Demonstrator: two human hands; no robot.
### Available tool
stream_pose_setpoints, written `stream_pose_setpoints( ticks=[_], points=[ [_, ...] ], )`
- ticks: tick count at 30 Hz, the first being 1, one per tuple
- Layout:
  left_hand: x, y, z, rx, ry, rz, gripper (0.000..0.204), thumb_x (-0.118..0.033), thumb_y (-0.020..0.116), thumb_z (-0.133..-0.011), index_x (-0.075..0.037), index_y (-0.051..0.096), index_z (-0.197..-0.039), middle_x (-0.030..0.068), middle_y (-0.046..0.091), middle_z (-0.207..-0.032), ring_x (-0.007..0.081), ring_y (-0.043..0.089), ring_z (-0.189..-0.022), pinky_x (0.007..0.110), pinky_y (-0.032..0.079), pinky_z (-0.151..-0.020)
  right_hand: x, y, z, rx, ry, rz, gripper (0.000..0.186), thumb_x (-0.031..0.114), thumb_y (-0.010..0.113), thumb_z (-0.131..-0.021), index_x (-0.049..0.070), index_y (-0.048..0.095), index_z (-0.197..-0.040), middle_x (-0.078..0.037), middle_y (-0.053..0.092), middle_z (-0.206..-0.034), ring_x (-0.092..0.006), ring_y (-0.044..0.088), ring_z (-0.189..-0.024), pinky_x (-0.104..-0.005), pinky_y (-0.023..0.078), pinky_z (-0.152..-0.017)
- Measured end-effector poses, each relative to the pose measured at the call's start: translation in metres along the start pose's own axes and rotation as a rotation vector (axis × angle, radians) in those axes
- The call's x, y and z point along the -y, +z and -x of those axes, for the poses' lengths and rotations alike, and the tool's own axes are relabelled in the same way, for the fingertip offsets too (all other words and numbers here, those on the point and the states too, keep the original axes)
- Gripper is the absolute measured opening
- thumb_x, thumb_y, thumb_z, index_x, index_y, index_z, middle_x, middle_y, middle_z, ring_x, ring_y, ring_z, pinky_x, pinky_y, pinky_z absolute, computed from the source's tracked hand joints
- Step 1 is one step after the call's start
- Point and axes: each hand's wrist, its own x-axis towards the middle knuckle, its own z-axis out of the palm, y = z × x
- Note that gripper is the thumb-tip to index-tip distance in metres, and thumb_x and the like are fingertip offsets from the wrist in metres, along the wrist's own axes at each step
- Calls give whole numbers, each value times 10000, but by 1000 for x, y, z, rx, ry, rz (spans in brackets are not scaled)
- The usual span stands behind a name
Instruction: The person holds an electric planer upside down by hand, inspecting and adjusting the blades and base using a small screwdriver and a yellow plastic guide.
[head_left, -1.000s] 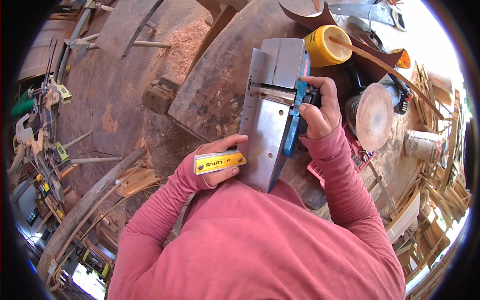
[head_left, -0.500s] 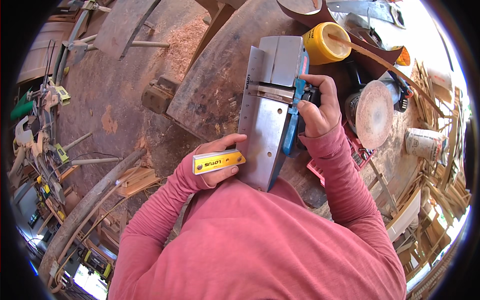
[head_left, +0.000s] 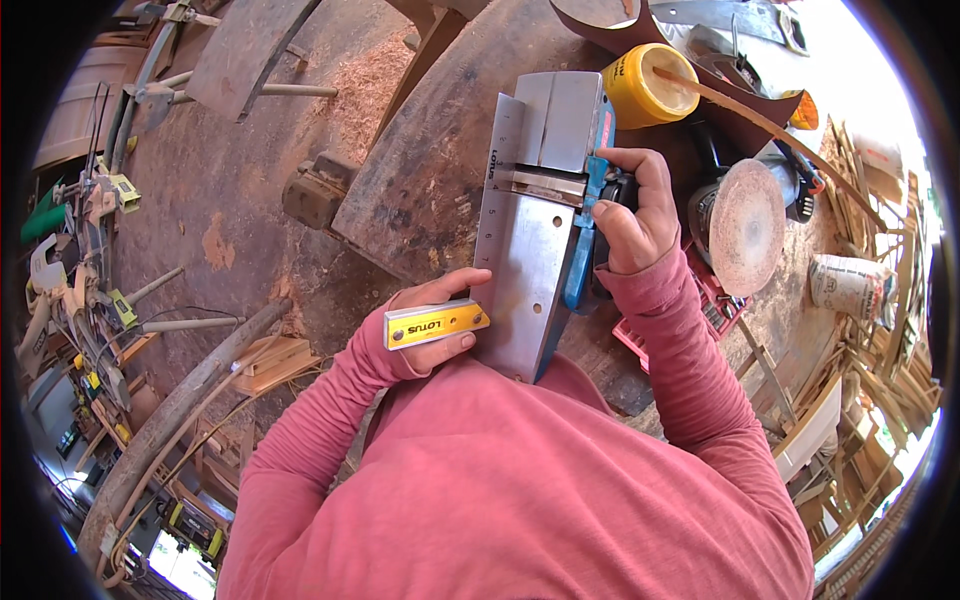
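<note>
An electric planer (head_left: 530, 262) lies upturned before me, its flat metal sole facing up and its blue body along the right side. My left hand (head_left: 437, 288) is closed around the yellow-faced handle of a try square (head_left: 430, 325). The square's steel ruled blade runs along the left edge of the sole, across the level of the cutter slot. At the planer's right side my right hand (head_left: 638, 225) grips the blue body, with thumb and forefinger beside the slot. What its curled fingers hold underneath is hidden.
A worn wooden bench (head_left: 415, 200) supports the planer. Near its far end stand a yellow tub (head_left: 645, 88) with a stick in it and brown sanding sheet (head_left: 745, 105). A round sanding disc (head_left: 748, 228) and a red tool case (head_left: 705, 300) are to the right.
</note>
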Motion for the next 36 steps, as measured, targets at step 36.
stream_pose_setpoints(
  ticks=[36],
  points=[
    [-1,-1,-2,6,5,-54,716,-227,756,-919,-89,467,-1559,72,773,-1108,300,737,-1044,391,567,-966,5,3,-1,-61,8,27,315,148,653,-912,-15,669,-1182,-184,614,-1075,-330,628,-981,-385,509,-929]
  ],
)
